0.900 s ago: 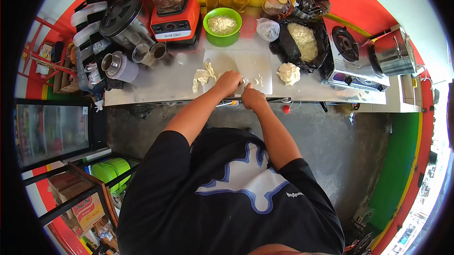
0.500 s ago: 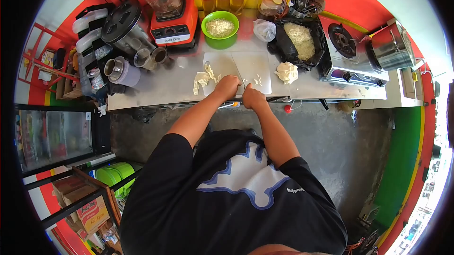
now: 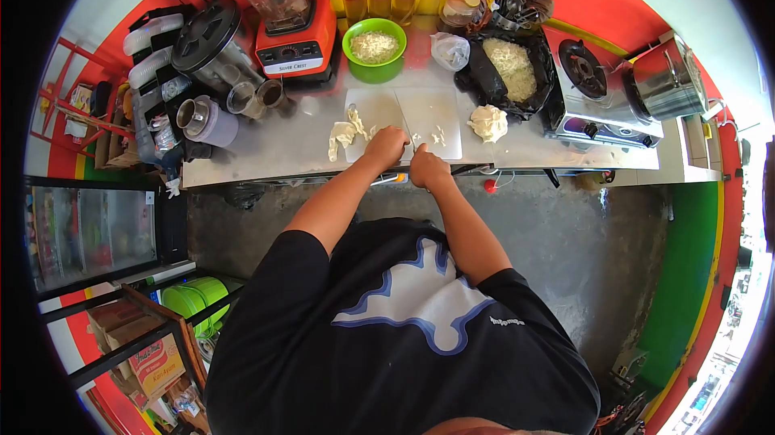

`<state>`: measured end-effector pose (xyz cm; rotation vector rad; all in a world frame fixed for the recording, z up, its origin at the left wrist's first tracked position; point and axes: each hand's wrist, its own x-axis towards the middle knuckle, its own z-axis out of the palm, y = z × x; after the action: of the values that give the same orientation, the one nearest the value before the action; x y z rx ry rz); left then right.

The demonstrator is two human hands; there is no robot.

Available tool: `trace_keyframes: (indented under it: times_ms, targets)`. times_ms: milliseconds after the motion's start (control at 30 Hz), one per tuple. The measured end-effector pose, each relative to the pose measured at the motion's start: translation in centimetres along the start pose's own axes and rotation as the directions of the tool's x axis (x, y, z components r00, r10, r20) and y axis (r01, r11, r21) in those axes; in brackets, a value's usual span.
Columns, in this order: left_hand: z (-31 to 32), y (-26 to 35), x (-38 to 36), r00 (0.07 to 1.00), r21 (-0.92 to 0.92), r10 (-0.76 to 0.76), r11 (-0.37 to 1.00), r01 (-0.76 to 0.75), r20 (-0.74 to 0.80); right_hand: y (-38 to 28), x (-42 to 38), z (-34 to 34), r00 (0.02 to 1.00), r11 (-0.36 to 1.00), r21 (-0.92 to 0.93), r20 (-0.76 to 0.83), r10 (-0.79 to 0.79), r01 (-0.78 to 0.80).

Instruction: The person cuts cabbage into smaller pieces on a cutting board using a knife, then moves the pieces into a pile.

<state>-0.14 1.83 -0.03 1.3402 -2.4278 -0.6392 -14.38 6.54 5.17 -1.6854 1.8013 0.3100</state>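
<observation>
A white cutting board (image 3: pixel 442 104) lies at the front of the steel counter, with a long thin blade (image 3: pixel 405 118) across it. My right hand (image 3: pixel 428 167) is closed round the near end of this knife. Just left of it, my left hand (image 3: pixel 388 145) is closed at the board's front edge; whatever its fingers hold is hidden. Pale pieces (image 3: pixel 345 133) lie on the board's left side, and small slivers (image 3: pixel 437 135) lie right of the blade. Beside the board on the right sits a pale lump (image 3: pixel 488 123).
Behind the board stand a green bowl (image 3: pixel 374 71) of pale shreds, a clear bag (image 3: pixel 450 51) and a black bag (image 3: pixel 542 61) of shreds. A red blender (image 3: pixel 296 52) and metal cups are left; a stove (image 3: pixel 601 116) is right.
My right hand has shifted slightly left, nearer my left hand, and the knife has moved slightly with it. My left hand is almost unchanged.
</observation>
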Motion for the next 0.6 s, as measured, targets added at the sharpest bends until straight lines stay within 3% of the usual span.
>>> trace_keyframes:
  times_ms: [100, 167, 267, 500, 600]
  targets:
    - [0.3, 0.0, -0.3, 0.999, -0.034, 0.008, 0.999, -0.009, -0.038, -0.1, -0.2, 0.6, 1.000, 1.000, 0.006, 0.007, 0.010, -0.010]
    - [0.8, -0.7, -0.4, 0.992, 0.000, 0.095, 0.995, -0.095, -0.080, 0.0, 0.3, 0.3, 1.000, 0.999, 0.041, -0.020, -0.008, 0.009]
    - [0.0, -0.3, -0.5, 0.996, 0.021, 0.082, 0.996, -0.082, -0.015, 0.0, 0.5, -0.4, 1.000, 0.999, -0.039, -0.013, -0.003, 0.003]
    - [-0.2, -0.2, -0.2, 0.998, -0.049, 0.058, 0.997, -0.059, -0.020, 0.6, 0.8, 0.1, 1.000, 0.998, 0.068, -0.002, -0.002, 0.002]
    - [-0.1, -0.5, -0.1, 0.997, -0.027, 0.081, 0.996, -0.081, -0.006, 0.3, 0.8, -0.7, 1.000, 1.000, -0.029, 0.017, 0.000, 0.001]
